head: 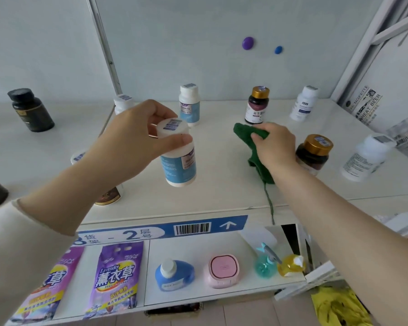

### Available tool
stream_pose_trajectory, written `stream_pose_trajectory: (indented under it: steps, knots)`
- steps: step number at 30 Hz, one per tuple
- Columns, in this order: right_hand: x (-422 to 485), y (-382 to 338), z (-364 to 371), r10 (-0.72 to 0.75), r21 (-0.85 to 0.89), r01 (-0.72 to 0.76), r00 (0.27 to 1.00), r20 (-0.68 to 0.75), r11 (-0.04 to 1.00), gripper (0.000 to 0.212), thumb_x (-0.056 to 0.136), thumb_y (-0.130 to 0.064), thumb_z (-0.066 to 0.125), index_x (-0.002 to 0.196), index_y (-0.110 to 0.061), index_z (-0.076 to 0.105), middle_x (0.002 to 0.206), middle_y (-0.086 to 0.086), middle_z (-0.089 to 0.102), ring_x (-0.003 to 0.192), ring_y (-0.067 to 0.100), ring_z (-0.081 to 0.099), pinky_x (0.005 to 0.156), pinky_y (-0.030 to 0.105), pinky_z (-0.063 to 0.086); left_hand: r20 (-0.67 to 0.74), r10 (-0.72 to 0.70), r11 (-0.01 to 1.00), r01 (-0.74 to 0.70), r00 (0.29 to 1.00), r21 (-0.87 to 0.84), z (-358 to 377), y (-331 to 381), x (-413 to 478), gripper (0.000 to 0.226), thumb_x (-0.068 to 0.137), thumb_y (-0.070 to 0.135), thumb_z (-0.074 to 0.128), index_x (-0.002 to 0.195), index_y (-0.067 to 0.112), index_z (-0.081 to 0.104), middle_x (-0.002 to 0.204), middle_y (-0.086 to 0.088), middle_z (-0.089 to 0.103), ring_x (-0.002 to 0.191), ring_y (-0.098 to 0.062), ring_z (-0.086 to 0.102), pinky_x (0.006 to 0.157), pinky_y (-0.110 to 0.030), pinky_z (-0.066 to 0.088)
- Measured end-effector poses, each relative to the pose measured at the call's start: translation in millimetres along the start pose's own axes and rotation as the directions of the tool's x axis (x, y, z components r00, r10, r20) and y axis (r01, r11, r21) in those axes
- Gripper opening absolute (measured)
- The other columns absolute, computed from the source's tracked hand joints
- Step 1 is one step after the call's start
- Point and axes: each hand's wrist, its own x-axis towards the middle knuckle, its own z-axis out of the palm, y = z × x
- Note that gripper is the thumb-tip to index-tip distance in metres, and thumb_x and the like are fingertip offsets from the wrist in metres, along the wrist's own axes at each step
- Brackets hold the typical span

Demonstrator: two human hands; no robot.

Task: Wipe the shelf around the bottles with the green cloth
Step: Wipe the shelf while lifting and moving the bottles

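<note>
L hand (137, 132) grips lifted blue-label bottle (178, 158); R hand (275, 145) clutches green cloth (247, 137) on shelf (217, 184).

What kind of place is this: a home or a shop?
Probably a shop or stockroom. The shelf has a blue edge label with a barcode and number; the caps bear barcode stickers, as on the white bottle in the left hand; purple bags stand on the lower shelf.

We read "Lavender" and 薰衣草 on the purple pouch (117, 276), "2" on the blue shelf label (151, 232), "WHEAT BEER" on the carton (368, 109), and 益生菌 on the gold-capped bottle (257, 110).
</note>
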Motion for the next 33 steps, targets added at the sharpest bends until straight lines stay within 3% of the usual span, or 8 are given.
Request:
stream_pose_trajectory:
  steps: [5, 11, 16, 19, 23, 27, 30, 33]
  knots:
    - [-10.5, 4.5, 31.6, -0.076, -0.139, 0.1, 0.982, 0.17, 0.985, 0.035, 0.094, -0.03, 0.043, 0.127, -0.024, 0.051, 0.124, 0.002, 0.06, 0.111, 0.023, 0.055, 0.084, 0.025, 0.038, -0.045, -0.016, 1.0, 0.016, 0.999, 0.014, -8.5, -0.9, -7.4, 0.034, 0.069, 0.041, 0.069, 0.097, 0.029, 0.054, 0.099, 0.013, 0.064, 0.089, -0.006, 0.062, 0.08, -0.021, 0.047]
    - [-90.0, -14.7, 24.1, -0.429, 0.072, 0.445, 0.789, 0.441, 0.893, 0.034, 0.09, -0.032, 0.052, 0.123, -0.036, 0.054, 0.14, -0.007, 0.048, 0.127, 0.011, 0.046, 0.096, 0.011, 0.026, -0.108, -0.014, 1.0, 0.016, 0.994, 0.025, -15.4, 0.6, -6.1, 0.029, 0.073, 0.038, 0.068, 0.097, 0.029, 0.054, 0.089, 0.016, 0.061, 0.078, -0.002, 0.058, 0.068, -0.01, 0.039]
    - [-110.9, -9.2, -13.5, -0.415, 0.243, 0.344, 0.632, 0.655, 0.907, 0.028, 0.087, -0.026, 0.057, 0.112, -0.037, 0.062, 0.118, -0.023, 0.058, 0.108, -0.006, 0.054, 0.086, -0.005, 0.028, -0.108, 0.0, 0.999, 0.004, 0.994, 0.039, -17.0, 2.2, -5.2, 0.029, 0.075, 0.038, 0.067, 0.098, 0.029, 0.053, 0.09, 0.016, 0.059, 0.074, 0.007, 0.054, 0.062, -0.006, 0.037]
    - [-81.7, -6.2, -21.2, -0.37, 0.227, 0.297, 0.813, 0.45, 0.928, 0.027, 0.087, -0.023, 0.057, 0.112, -0.03, 0.064, 0.095, -0.024, 0.059, 0.083, -0.007, 0.054, 0.072, -0.007, 0.032, -0.113, 0.001, 0.999, 0.003, 0.994, 0.034, -18.6, 3.5, -3.8, 0.03, 0.075, 0.039, 0.067, 0.099, 0.028, 0.054, 0.088, 0.018, 0.059, 0.073, 0.007, 0.054, 0.058, -0.003, 0.039]
    - [-21.8, 3.0, 2.5, -0.24, -0.047, 0.25, 0.958, 0.16, 0.967, 0.032, 0.092, -0.027, 0.05, 0.124, -0.024, 0.056, 0.121, -0.007, 0.061, 0.105, 0.012, 0.055, 0.089, 0.014, 0.035, -0.134, -0.002, 1.0, 0.006, 0.991, 0.027, -22.3, 5.4, -3.5, 0.03, 0.075, 0.039, 0.067, 0.099, 0.027, 0.055, 0.082, 0.024, 0.055, 0.072, 0.005, 0.053, 0.052, 0.005, 0.034]
    - [-8.8, -5.5, 47.1, -0.231, -0.216, 0.29, 0.937, 0.262, 0.932, 0.036, 0.096, -0.027, 0.04, 0.132, -0.023, 0.047, 0.135, 0.005, 0.053, 0.117, 0.025, 0.052, 0.094, 0.03, 0.037, -0.149, -0.016, 0.999, 0.021, 0.989, 0.028, -23.0, 0.2, -3.6, 0.033, 0.074, 0.041, 0.068, 0.101, 0.026, 0.055, 0.094, 0.015, 0.06, 0.075, 0.004, 0.054, 0.054, 0.004, 0.036]
    - [-28.7, -26.3, 64.7, -0.374, -0.115, 0.448, 0.841, 0.39, 0.887, 0.039, 0.096, -0.025, 0.04, 0.135, -0.027, 0.042, 0.15, 0.0, 0.033, 0.132, 0.019, 0.04, 0.106, 0.027, 0.028, -0.181, -0.018, 0.999, 0.024, 0.983, 0.032, -26.4, -3.0, -4.0, 0.035, 0.074, 0.042, 0.067, 0.103, 0.026, 0.056, 0.099, 0.012, 0.062, 0.076, 0.001, 0.054, 0.057, -0.003, 0.04]
    - [-61.0, -37.7, 69.3, -0.536, 0.055, 0.584, 0.7, 0.472, 0.81, 0.038, 0.093, -0.024, 0.048, 0.131, -0.027, 0.048, 0.146, -0.001, 0.04, 0.131, 0.017, 0.043, 0.107, 0.028, 0.03, -0.211, -0.019, 1.0, 0.019, 0.977, -0.002, -34.2, -3.4, -3.8, 0.038, 0.076, 0.038, 0.067, 0.107, 0.02, 0.058, 0.099, 0.009, 0.062, 0.073, 0.0, 0.055, 0.051, 0.0, 0.042]
